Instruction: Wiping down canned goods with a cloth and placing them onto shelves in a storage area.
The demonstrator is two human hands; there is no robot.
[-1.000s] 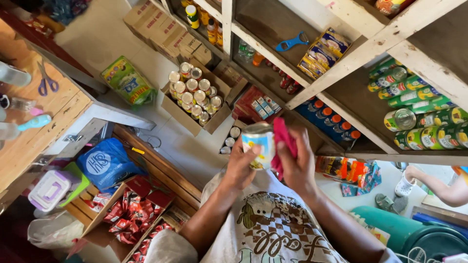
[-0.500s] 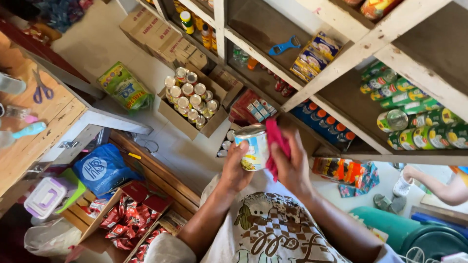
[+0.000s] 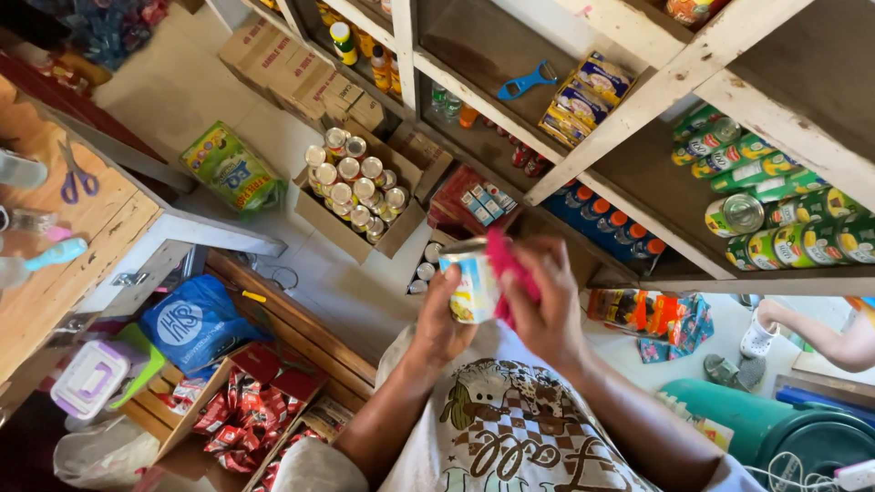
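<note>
My left hand [image 3: 444, 319] grips a small tin can [image 3: 468, 280] with a pale label, held at chest height. My right hand [image 3: 547, 301] presses a pink cloth [image 3: 502, 264] against the can's side and top. Both hands meet in the middle of the view, above my patterned shirt. Wooden shelves [image 3: 629, 137] rise right in front of me.
Green-labelled cans [image 3: 775, 219] lie on a shelf at right. An open cardboard box of cans [image 3: 355, 187] sits on the floor, beside a green packet [image 3: 230, 169]. A wooden counter [image 3: 64, 237] with scissors stands left. Another person's leg [image 3: 820, 333] shows at right.
The can and cloth have stayed between my hands, shifting slightly; my right hand has slid the pink cloth over the can's side. The view has tilted a little.
</note>
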